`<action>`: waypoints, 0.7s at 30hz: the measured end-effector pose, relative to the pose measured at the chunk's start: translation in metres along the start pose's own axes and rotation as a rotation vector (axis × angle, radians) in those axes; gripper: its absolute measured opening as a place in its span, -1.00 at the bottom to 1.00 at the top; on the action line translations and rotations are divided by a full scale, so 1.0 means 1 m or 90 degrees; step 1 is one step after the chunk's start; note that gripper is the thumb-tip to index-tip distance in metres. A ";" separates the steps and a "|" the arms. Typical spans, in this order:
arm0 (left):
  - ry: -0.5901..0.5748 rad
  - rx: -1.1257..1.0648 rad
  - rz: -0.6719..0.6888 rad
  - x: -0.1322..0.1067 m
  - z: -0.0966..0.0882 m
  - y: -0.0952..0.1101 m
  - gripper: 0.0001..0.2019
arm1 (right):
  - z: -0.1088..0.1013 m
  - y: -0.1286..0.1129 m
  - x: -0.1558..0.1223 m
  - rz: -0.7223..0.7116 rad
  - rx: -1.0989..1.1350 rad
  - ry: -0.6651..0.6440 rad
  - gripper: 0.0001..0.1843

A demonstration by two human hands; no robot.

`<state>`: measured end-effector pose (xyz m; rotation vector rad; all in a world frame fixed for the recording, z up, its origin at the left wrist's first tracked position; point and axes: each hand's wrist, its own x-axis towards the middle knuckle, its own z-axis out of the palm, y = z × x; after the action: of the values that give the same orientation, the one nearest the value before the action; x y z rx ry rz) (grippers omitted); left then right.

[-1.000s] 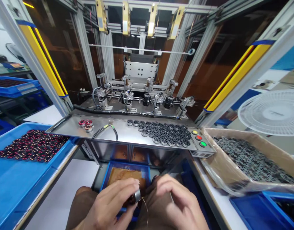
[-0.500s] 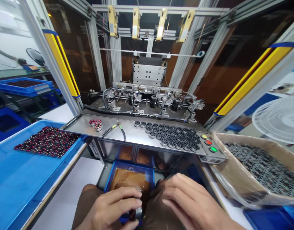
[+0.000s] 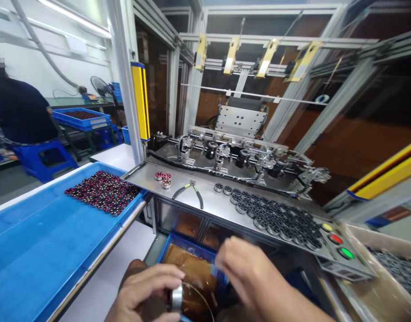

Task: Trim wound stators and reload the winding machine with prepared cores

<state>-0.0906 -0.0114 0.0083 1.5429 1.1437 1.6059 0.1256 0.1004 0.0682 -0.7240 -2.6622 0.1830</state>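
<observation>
In the bottom middle, my left hand grips a small round motor stator by its edge, its silver rim facing right. A thin wire curves away from beside the stator toward the lower right. My right hand is held higher and to the right, fingers curled together and slightly blurred; whatever is in them is hidden. Beneath both hands stands a blue bin with a brown lining.
Cutting pliers lie on the metal bench between several red-wound stators and many dark ones. A blue tray of wound stators stands left. Coloured buttons and a lined box are right. A seated person is far left.
The view has swung left, bringing the seated person into sight. My right hand has risen and its fingers have curled tighter. The thin wire by the stator now shows.
</observation>
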 end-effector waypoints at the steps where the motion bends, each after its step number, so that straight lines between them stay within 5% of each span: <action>1: 0.058 -0.030 -0.044 -0.002 -0.003 -0.004 -0.75 | 0.003 0.013 0.021 0.116 0.005 -0.015 -0.85; 6: 0.236 -0.213 -0.178 -0.004 0.000 -0.020 -0.72 | 0.048 0.075 0.127 0.378 -0.081 0.021 -0.67; 10: 0.269 -0.258 -0.178 -0.002 -0.002 -0.017 -0.79 | 0.080 0.097 0.157 0.466 -0.106 0.002 -0.71; 13: 0.281 -0.227 -0.169 -0.001 -0.007 -0.012 -0.83 | 0.082 0.101 0.157 0.447 -0.106 0.021 -0.72; 17: 0.236 -0.183 -0.157 -0.002 -0.012 -0.010 -0.87 | 0.052 0.098 0.142 0.362 -0.101 0.104 -0.76; 21: 0.182 -0.151 -0.143 -0.005 -0.015 -0.011 -0.86 | 0.004 0.082 0.069 0.225 -0.087 0.194 -0.70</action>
<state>-0.1059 -0.0135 -0.0030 1.0199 1.1781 1.7708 0.1069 0.2055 0.0685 -1.1641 -2.2594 -0.0193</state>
